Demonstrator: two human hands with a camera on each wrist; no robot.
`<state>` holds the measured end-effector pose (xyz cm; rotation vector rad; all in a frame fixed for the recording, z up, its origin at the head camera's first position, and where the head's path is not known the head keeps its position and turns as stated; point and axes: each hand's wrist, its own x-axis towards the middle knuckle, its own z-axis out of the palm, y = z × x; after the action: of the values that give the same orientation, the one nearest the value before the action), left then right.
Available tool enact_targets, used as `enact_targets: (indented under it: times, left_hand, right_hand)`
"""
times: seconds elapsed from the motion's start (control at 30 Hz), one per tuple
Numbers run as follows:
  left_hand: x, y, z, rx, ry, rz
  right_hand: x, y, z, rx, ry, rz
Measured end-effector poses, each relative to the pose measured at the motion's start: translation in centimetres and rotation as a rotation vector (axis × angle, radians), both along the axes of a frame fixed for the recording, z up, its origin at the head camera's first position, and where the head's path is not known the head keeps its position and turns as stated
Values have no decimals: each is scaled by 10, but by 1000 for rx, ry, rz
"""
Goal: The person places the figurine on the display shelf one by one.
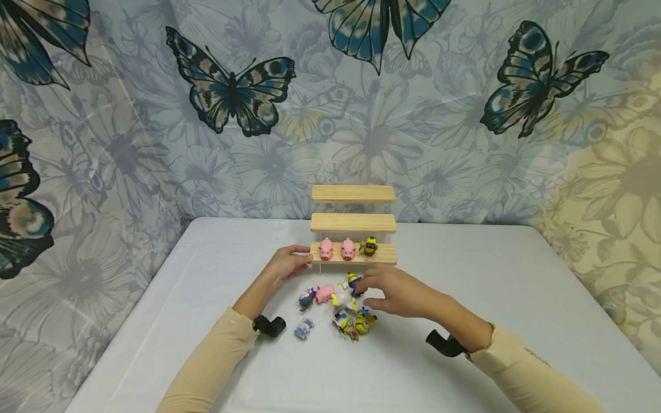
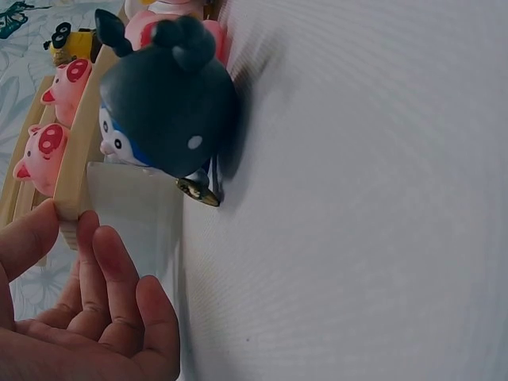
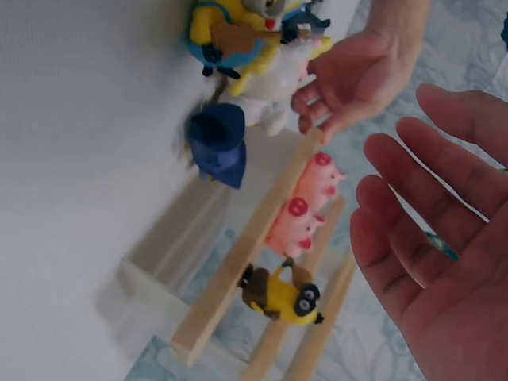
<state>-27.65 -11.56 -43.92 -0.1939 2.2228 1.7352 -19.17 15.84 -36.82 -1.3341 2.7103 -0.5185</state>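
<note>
My left hand [image 1: 286, 266] pinches the left end of the lowest board [image 1: 387, 254] of a three-step wooden shelf, thumb on top and a finger below. On that board stand two pink pig figurines [image 1: 326, 250] and a yellow minion figurine [image 1: 370, 246]. With fingers loosely spread and nothing between them, my right hand [image 1: 400, 291] hovers over the right side of a toy group. Close to its fingertips is a blue-and-yellow figurine [image 1: 353, 280], whose blue back [image 3: 218, 143] shows in the right wrist view. A dark hooded figurine [image 2: 171, 99] stands near the left hand.
A pink figurine [image 1: 324, 293], a white figurine [image 1: 343, 299] and several minion figurines [image 1: 363, 324] cluster before the shelf. One small blue-grey figurine [image 1: 304, 328] lies apart at the front left. The upper two boards [image 1: 353, 222] rise behind, near the butterfly-patterned wall cloth [image 1: 279, 166].
</note>
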Motion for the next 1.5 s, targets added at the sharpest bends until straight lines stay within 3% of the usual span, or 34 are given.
enact_targets:
  times: [0.33, 0.5, 0.73, 1.13, 1.5]
  left_hand:
    - [0, 0, -1, -2, 0, 4]
    - [0, 0, -1, 1, -6, 9]
    - [-1, 0, -1, 6, -7, 3]
    - [-2, 0, -1, 9, -9, 7]
    - [-2, 0, -2, 14, -4, -6]
  right_hand:
    - [4, -10, -14, 140, -71, 60]
    - [6, -13, -19, 202, -62, 79]
    - [7, -13, -23, 224, -22, 60]
    - [8, -13, -27, 288, -100, -14]
    - [10, -13, -28, 346, -59, -53]
